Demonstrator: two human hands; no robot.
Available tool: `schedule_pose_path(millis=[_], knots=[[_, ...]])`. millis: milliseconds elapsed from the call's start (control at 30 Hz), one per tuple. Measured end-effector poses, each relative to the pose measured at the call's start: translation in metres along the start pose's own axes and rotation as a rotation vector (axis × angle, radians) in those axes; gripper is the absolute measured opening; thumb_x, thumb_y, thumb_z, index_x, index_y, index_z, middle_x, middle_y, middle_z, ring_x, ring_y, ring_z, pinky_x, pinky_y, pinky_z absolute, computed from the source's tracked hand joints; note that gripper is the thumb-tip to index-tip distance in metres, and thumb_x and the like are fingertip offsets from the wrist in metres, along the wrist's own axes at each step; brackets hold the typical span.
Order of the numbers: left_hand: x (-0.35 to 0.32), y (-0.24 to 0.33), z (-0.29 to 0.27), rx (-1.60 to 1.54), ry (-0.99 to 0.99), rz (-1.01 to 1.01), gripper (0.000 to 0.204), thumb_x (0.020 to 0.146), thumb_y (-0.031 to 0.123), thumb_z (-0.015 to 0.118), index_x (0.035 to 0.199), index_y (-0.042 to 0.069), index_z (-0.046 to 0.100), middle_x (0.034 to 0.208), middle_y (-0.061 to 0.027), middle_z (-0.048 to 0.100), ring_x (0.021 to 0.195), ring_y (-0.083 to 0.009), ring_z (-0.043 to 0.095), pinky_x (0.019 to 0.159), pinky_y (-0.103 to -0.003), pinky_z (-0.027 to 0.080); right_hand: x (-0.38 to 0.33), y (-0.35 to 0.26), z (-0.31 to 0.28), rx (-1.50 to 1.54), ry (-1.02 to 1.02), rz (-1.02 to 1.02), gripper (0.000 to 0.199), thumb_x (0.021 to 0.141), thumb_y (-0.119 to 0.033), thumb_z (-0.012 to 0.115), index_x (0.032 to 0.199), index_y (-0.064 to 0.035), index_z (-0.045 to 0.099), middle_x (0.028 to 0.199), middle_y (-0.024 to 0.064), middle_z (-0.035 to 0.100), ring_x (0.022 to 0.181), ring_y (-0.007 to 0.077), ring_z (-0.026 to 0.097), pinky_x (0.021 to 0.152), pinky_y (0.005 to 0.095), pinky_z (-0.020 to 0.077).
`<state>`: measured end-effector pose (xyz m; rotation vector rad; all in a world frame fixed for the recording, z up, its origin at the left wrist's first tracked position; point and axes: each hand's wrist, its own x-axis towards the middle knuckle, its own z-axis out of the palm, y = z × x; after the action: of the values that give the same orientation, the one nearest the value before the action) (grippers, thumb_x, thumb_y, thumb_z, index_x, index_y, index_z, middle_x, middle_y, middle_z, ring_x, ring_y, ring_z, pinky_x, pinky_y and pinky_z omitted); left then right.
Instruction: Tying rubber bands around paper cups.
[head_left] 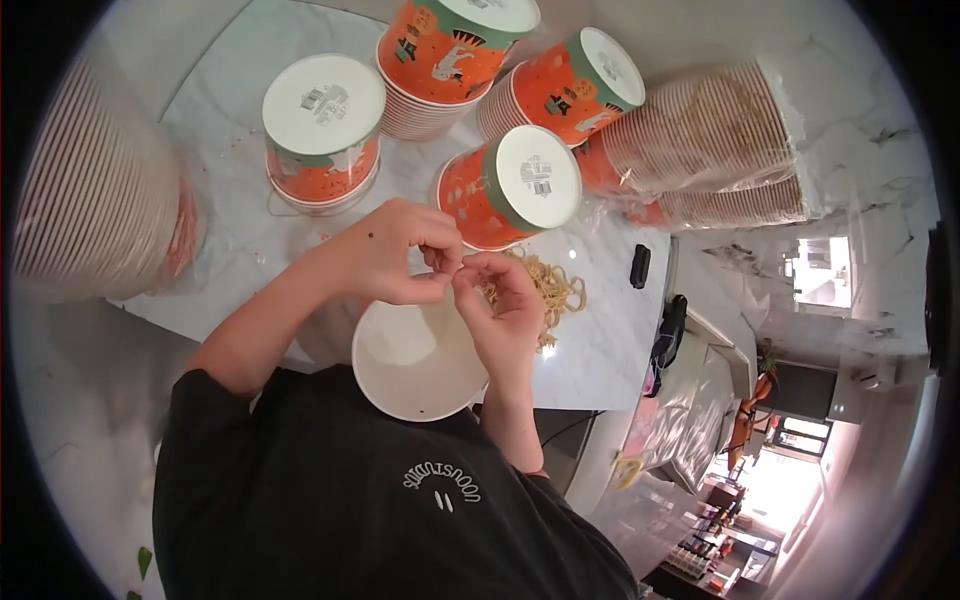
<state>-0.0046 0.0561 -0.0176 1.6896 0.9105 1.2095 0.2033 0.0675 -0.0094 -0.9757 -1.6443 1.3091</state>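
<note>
My left hand [405, 252] and my right hand [507, 312] meet above a white-lined paper bucket [418, 365], their thumbs and fingertips pinched together. Whatever lies between the fingertips is too small to make out. The bucket's open mouth faces up, close against my dark shirt at the table's near edge. Partly behind my right hand lies a pile of tan loops [562, 290] that look like rubber bands. Just beyond my hands, an orange and green paper bucket [538, 178] leans with its white base showing.
Upside-down orange buckets stand beyond, one at the left [325, 105] and a stack [445, 60] at the back. Another stack [565, 90] leans beside it. Plastic-wrapped bucket stacks lie at the right [710, 140] and far left [95, 190]. A small black object [640, 267] rests near the marble table's right edge.
</note>
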Motion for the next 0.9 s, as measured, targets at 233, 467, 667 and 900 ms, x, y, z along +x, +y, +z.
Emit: schedule_pose_path(millis=[233, 467, 667, 900], knots=[[-0.008, -0.012, 0.005, -0.281, -0.006, -0.289, 0.002, 0.082, 0.004, 0.067, 0.083, 0.003, 0.066, 0.078, 0.0020, 0.066, 0.074, -0.0062, 0.061, 0.070, -0.024, 0.049, -0.002, 0.002, 0.001, -0.130, -0.003, -0.064, 0.022, 0.085, 0.002, 0.074, 0.107, -0.0005, 0.070, 0.091, 0.0025, 0.069, 0.086, 0.0092, 0.063, 0.083, 0.0252, 0.0503], [-0.015, -0.002, 0.015, -0.630, 0.140, -0.643, 0.012, 0.094, 0.013, 0.068, 0.090, 0.003, 0.071, 0.081, 0.0017, 0.068, 0.077, -0.0045, 0.063, 0.070, -0.022, 0.050, -0.004, -0.020, 0.016, -0.347, 0.031, -0.166, 0.021, 0.085, 0.003, 0.074, 0.105, -0.0013, 0.069, 0.089, 0.0061, 0.068, 0.083, 0.0143, 0.066, 0.078, 0.0283, 0.0531], [-0.024, 0.002, 0.011, -0.698, 0.175, -0.654, 0.020, 0.097, 0.022, 0.073, 0.096, 0.001, 0.075, 0.085, -0.0004, 0.072, 0.075, -0.0054, 0.065, 0.065, -0.020, 0.048, -0.006, -0.030, 0.021, -0.499, 0.032, -0.315, 0.019, 0.085, 0.006, 0.075, 0.102, 0.0011, 0.069, 0.089, 0.0071, 0.071, 0.085, 0.0157, 0.069, 0.079, 0.0280, 0.0544], [-0.031, 0.001, 0.005, -0.678, 0.139, -0.632, 0.016, 0.093, 0.017, 0.075, 0.096, 0.002, 0.076, 0.085, -0.0006, 0.073, 0.074, -0.0040, 0.064, 0.062, -0.019, 0.045, -0.008, -0.029, 0.018, -0.469, 0.026, -0.308, 0.022, 0.083, 0.005, 0.078, 0.102, -0.0024, 0.073, 0.093, 0.0089, 0.074, 0.084, 0.0238, 0.072, 0.076, 0.0322, 0.0563]])
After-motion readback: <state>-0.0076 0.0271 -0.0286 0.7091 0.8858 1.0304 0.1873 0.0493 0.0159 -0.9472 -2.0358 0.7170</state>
